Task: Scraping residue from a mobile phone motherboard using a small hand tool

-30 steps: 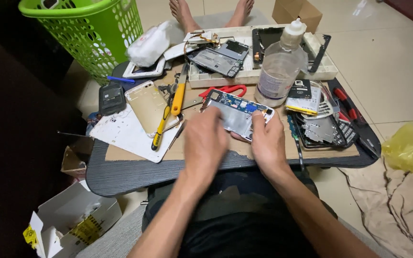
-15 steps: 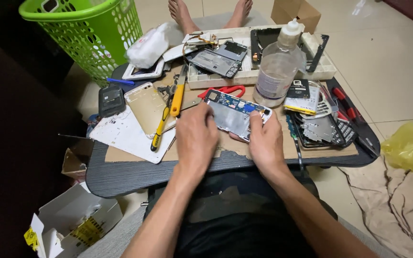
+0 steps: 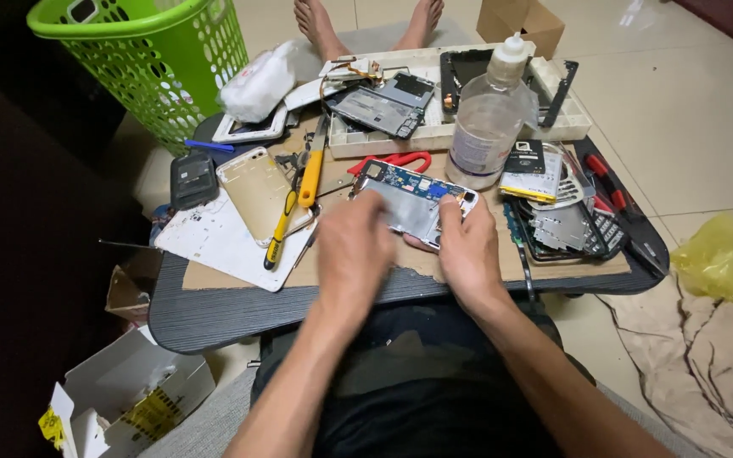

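Both hands busy over an opened phone [image 3: 413, 203] with its back off, metal shield and blue circuit board exposed, lying on brown cardboard [image 3: 383, 263] at the near middle of the dark table [image 3: 214, 318]. Right hand [image 3: 468, 250] wrapped around the phone's near right edge, grip closed on it, thumb pressed on the shield. Left hand [image 3: 354, 250] laid over the phone's left part, fingers bent down onto it; hard to tell whether that grip closes on anything, since the fingertips are blurred and partly hidden.

Just beyond the grip, red-handled scissors [image 3: 396, 161] half hidden by the phone. Beyond and right of the grip, a clear plastic bottle [image 3: 489, 127] with a white nozzle, standing upright. Right of the grip, a flat battery [image 3: 532, 174] and a black tray [image 3: 579, 233] of metal shields, with red-handled tools [image 3: 608, 182] further out. Left of the grip, a yellow-handled screwdriver [image 3: 286, 216] and an orange-handled one [image 3: 311, 174] lying across a gold phone back cover [image 3: 256, 187] and a white sheet [image 3: 218, 242]; past these a small dark phone [image 3: 193, 178]. Far beyond the grip, a pale sorting tray [image 3: 434, 136] holding phone parts, a white cloth bundle [image 3: 256, 80] and a green laundry basket [image 3: 163, 59] on the floor. Well right of the grip, a yellow plastic bag [image 3: 727, 259] on the floor; near left and below, an open white box [image 3: 129, 394].
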